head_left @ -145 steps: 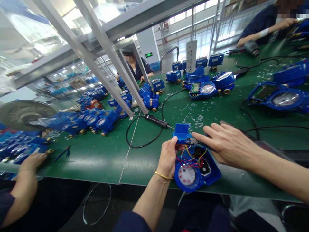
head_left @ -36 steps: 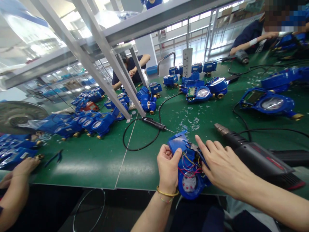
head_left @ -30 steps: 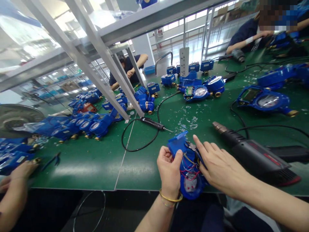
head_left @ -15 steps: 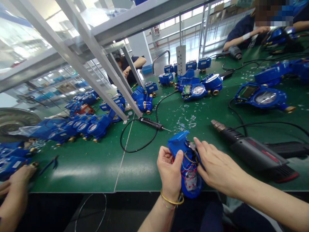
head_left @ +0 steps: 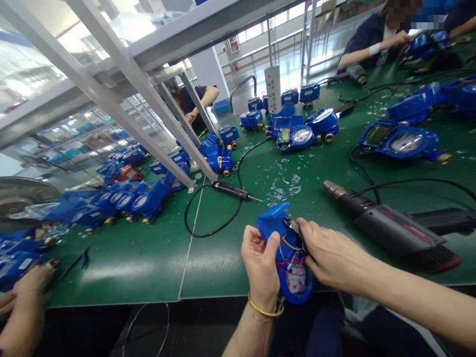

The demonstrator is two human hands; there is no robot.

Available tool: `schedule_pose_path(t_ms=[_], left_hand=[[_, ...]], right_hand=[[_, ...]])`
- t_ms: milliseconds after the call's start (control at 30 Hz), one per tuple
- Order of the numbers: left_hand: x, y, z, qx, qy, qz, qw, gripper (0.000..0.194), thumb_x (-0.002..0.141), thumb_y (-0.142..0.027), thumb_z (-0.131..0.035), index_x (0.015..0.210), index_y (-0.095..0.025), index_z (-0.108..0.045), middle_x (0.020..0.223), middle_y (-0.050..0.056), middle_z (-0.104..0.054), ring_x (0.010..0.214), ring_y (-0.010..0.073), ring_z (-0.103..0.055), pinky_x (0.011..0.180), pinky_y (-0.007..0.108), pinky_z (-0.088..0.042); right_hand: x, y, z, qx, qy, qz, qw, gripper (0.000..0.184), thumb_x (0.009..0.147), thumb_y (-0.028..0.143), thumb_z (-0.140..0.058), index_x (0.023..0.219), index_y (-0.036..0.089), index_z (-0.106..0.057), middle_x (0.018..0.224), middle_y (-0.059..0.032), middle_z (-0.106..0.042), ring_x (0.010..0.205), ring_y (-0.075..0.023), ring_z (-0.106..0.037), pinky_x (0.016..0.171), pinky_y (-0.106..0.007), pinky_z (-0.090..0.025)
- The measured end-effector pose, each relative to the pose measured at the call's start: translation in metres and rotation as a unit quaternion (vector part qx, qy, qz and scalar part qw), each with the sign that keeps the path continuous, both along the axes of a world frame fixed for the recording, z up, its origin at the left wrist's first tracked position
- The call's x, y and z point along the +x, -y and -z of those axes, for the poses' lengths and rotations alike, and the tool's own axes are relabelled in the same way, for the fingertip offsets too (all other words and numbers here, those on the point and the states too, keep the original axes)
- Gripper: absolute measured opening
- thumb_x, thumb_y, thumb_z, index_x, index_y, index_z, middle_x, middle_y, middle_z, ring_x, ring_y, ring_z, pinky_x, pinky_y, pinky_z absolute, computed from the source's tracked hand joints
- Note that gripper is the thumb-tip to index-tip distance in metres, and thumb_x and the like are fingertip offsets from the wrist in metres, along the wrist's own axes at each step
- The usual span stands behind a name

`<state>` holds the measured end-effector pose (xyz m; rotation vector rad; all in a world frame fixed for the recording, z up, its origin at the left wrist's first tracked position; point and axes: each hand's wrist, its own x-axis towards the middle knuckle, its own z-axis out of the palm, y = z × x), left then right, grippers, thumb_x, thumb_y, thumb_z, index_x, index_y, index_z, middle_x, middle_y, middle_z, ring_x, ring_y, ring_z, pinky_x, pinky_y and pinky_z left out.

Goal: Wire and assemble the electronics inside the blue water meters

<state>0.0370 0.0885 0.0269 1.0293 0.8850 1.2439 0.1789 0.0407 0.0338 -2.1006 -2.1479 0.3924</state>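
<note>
Close to the table's front edge, my left hand (head_left: 262,260) grips a blue water meter (head_left: 297,290) by its upper housing, thumb on the near face. Its round dial faces up, and red and yellow wires lie loose across the opened housing. My right hand (head_left: 327,250) is closed around a pair of cutting pliers (head_left: 293,226), whose metal jaws reach the housing's right edge by the wires. The palm hides most of the pliers' handles. Whether the jaws pinch anything cannot be made out.
A heat gun (head_left: 394,228) lies at the right, and a corded electric screwdriver (head_left: 232,190) lies ahead. Plastic scraps (head_left: 284,186) dot the green table (head_left: 148,263). More blue meters (head_left: 297,136) stand behind. A co-worker's hand (head_left: 33,280) is at far left; metal posts (head_left: 148,104) rise nearby.
My right fingers have drawn in more tightly around the pliers, whose jaws stay at the housing's edge. My left hand keeps its hold on the meter. The camera view has shifted slightly.
</note>
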Motion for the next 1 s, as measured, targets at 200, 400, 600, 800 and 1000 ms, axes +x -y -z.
schedule_pose_path(t_ms=[200,400,600,800,1000], left_hand=[[0.002,-0.001,-0.001,-0.005,0.002,-0.019,1.0,0.031,0.08,-0.024,-0.073,0.078,-0.02,-0.042,0.067,-0.007,-0.053,0.06,0.0064,-0.048,0.061,0.018,-0.043],[0.005,-0.002,0.0,-0.043,-0.002,-0.026,0.999,0.032,0.079,-0.029,-0.073,0.081,-0.02,-0.042,0.071,-0.004,-0.058,0.062,0.0078,-0.051,0.062,0.019,-0.045],[0.003,-0.002,0.002,-0.028,-0.023,-0.037,0.999,0.032,0.08,-0.031,-0.072,0.082,-0.02,-0.043,0.07,-0.005,-0.055,0.061,0.008,-0.05,0.061,0.02,-0.046],[0.002,0.0,0.005,-0.01,-0.053,-0.027,0.998,0.03,0.083,-0.034,-0.07,0.084,-0.02,-0.044,0.073,-0.004,-0.056,0.064,0.0089,-0.052,0.064,0.021,-0.047],[0.003,-0.001,0.004,0.015,-0.049,-0.04,0.998,0.029,0.083,-0.029,-0.071,0.082,-0.02,-0.043,0.072,-0.005,-0.052,0.065,0.0079,-0.049,0.064,0.019,-0.045]], right_hand=[[0.006,-0.002,0.006,0.039,-0.016,-0.013,0.999,0.062,0.083,0.014,-0.037,0.142,-0.004,-0.036,0.12,-0.0242,-0.06,0.1,-0.0303,-0.066,0.083,-0.042,-0.056],[0.014,0.01,0.003,0.171,-0.011,0.026,0.985,0.049,0.083,0.023,-0.045,0.126,0.0,-0.051,0.121,-0.0231,-0.058,0.112,-0.0306,-0.059,0.092,-0.041,-0.052],[0.004,0.013,-0.016,0.068,0.017,0.071,0.995,0.038,0.083,0.02,-0.046,0.118,0.01,-0.057,0.102,-0.0139,-0.058,0.096,-0.0285,-0.057,0.082,-0.042,-0.05],[0.004,0.007,-0.024,0.03,0.011,0.052,0.998,0.041,0.083,0.02,-0.046,0.121,0.01,-0.056,0.104,-0.0125,-0.057,0.097,-0.0289,-0.056,0.083,-0.043,-0.049],[0.004,0.004,-0.02,0.005,0.005,0.032,0.999,0.051,0.082,0.019,-0.049,0.131,0.004,-0.049,0.12,-0.0194,-0.055,0.109,-0.0319,-0.055,0.089,-0.044,-0.049]])
